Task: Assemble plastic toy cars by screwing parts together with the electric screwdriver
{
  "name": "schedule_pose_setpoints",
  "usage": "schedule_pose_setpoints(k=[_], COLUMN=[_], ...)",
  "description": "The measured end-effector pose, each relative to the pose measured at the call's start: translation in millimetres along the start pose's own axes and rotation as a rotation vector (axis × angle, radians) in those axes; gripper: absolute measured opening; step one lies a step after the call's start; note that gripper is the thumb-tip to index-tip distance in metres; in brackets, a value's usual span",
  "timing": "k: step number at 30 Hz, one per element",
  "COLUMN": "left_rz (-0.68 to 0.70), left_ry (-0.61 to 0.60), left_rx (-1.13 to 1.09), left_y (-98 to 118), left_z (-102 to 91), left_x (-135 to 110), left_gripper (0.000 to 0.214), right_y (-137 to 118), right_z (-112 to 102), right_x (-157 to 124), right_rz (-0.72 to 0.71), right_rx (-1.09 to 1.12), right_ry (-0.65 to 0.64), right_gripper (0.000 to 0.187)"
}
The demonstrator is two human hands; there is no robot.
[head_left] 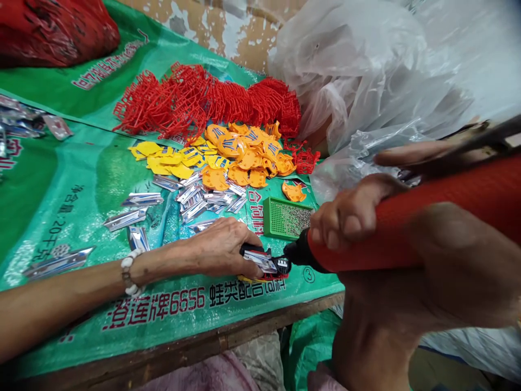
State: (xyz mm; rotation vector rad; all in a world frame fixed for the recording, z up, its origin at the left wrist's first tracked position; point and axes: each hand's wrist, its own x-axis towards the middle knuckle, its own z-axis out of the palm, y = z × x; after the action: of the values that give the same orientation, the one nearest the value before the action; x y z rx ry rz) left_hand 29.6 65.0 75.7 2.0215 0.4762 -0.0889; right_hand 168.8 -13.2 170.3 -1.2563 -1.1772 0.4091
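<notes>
My left hand (222, 247), with a beaded bracelet on its wrist, is closed round a small toy-like assembly (264, 263) of silver, black, red and yellow parts, low over the cloth. A red electric screwdriver (448, 217) fills my right hand (431, 266), its fingers wrapped round the body. The black nose (303, 252) of the tool points left, with its bit at the right end of the assembly. Just behind stands a small green tray (273, 217) holding many tiny screws (299, 217). Silver-blue pieces (193, 203) lie beyond my left hand.
Orange pieces (240, 146) and yellow pieces (163, 160) are heaped behind, before a long row of red lattice frames (211, 100). Clear plastic bags (366, 70) crowd the right back. A red bag (57, 30) sits at the back left. The wooden table edge (195, 347) runs in front.
</notes>
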Motion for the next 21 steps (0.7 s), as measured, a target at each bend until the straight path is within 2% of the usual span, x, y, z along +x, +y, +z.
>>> schedule_pose_setpoints(k=[3, 5, 7, 9, 13, 21], left_rz=[0.025, 0.032, 0.037, 0.041, 0.021, -0.004], left_ry=[-0.009, -0.012, -0.003, 0.003, -0.012, -0.022], left_rx=[-0.007, -0.005, -0.006, -0.013, -0.009, -0.003], left_y=[-2.5, -3.1, -3.1, -3.3, -4.5, -3.4], left_z=[1.1, 1.7, 2.1, 2.3, 2.5, 3.5], left_x=[0.2, 0.4, 0.4, 0.4, 1.2, 0.5], left_gripper=[0.020, 0.021, 0.023, 0.025, 0.026, 0.025], right_y=[7.5, 22.8, 44.4, 66.9, 95.9, 108.8], right_z=[-2.5, -4.1, -4.5, -3.5, 1.3, 6.2], right_x=[5.5, 13.7, 24.3, 34.7, 48.0, 59.9], right_rz=[0.009, -0.058, -0.119, -0.145, -0.171, -0.128], right_rx=[0.104, 0.171, 0.200, 0.177, 0.156, 0.176], right_ry=[0.025, 0.162, 0.328, 0.421, 0.438, 0.403], right_gripper=[0.018, 0.024, 0.019, 0.014, 0.019, 0.026])
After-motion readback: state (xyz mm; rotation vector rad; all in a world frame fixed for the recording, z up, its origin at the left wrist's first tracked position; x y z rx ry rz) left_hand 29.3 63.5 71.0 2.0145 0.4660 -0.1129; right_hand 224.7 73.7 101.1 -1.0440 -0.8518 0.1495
